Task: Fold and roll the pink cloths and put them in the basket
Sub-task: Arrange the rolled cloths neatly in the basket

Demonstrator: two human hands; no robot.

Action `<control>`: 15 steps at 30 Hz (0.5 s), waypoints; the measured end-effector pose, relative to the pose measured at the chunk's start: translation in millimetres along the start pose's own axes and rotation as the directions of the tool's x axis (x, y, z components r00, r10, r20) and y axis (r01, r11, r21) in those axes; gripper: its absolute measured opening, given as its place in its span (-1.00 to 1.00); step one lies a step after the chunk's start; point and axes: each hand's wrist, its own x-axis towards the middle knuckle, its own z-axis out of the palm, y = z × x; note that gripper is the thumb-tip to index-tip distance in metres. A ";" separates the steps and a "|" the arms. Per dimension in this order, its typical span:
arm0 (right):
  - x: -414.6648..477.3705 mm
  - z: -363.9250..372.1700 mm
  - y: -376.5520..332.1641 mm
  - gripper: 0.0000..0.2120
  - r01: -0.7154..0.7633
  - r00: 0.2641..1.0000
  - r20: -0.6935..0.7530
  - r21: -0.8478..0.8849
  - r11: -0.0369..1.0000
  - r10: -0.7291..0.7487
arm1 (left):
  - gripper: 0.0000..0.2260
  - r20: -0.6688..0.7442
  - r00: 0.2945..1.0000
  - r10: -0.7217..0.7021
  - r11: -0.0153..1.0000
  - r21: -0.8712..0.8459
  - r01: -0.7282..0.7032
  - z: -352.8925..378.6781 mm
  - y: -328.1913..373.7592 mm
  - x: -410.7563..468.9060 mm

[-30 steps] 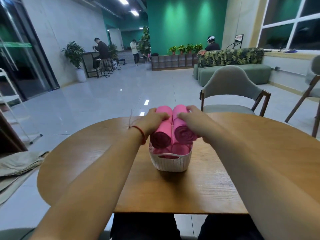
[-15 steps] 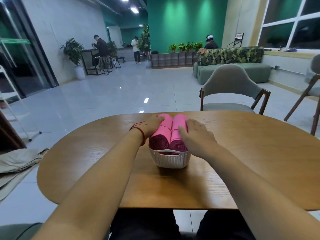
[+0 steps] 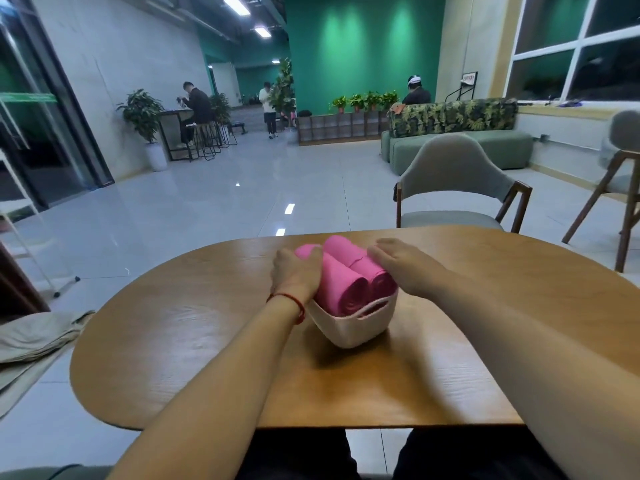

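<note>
Basket (image 3: 351,329), white and a little blurred, stands on the wooden table (image 3: 194,341). Two pink cloths, both rolled, lie side by side in it with their spiral ends facing the camera, and they rise well above its rim. The left roll (image 3: 341,289) and the right roll (image 3: 379,289) touch along their length.

The left hand (image 3: 294,271) is at the basket's left side. Its palm lies against the outer flank of the left roll and its fingers curl over the far end, so it holds that roll. A red cord (image 3: 292,298) circles its wrist, just beside the basket's left rim.

The right hand (image 3: 401,268) is above the basket's right side, laid on the right roll with fingers bent over its top, so it grips that roll. Whether either hand touches the basket itself I cannot tell.

Beyond the basket, past the table's far edge, stands a grey chair (image 3: 453,181). Well to the basket's left, off the table, lies a beige fabric heap (image 3: 34,336).
</note>
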 end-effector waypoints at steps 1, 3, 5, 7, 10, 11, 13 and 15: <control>0.8 -10.2 -2.7 -0.69 -0.004 0.993 -0.119 -0.039 0.999 0.000 | -0.42 -0.082 0.995 0.055 0.998 0.036 -0.052 -4.9 -6.1 1.3; -12.1 -18.4 -13.1 -0.64 -0.019 0.953 -0.297 0.110 0.994 0.052 | -0.46 -0.182 0.966 0.181 0.982 0.090 -0.167 -14.6 -15.9 9.1; -31.2 -9.8 -24.5 -0.57 -0.017 0.931 -0.340 0.315 0.949 0.130 | -0.52 -0.166 0.955 0.247 0.963 -0.070 -0.261 -25.5 -12.7 18.8; -44.7 7.5 -33.0 -0.49 -0.013 0.933 -0.325 0.402 0.916 0.156 | -0.57 0.066 0.962 0.264 0.895 -0.389 -0.219 -28.6 0.0 24.4; -45.4 29.4 -41.5 -0.37 -0.090 0.932 -0.298 0.357 0.930 0.205 | -0.50 0.419 0.857 0.299 0.920 -0.365 -0.142 -20.8 7.3 35.7; -43.1 34.3 -43.0 -0.38 -0.114 0.930 -0.299 0.322 0.940 0.215 | -0.49 0.487 0.824 0.289 0.941 -0.304 -0.150 -16.6 5.8 38.4; -41.4 40.4 -43.9 -0.44 -0.125 0.927 -0.317 0.240 0.963 0.200 | -0.52 0.524 0.806 0.277 0.956 -0.235 -0.176 -11.0 4.0 42.2; -41.6 43.3 -38.9 -0.48 -0.114 0.935 -0.315 0.166 0.980 0.162 | -0.62 0.478 0.814 0.331 0.941 -0.232 -0.246 -7.3 7.9 43.2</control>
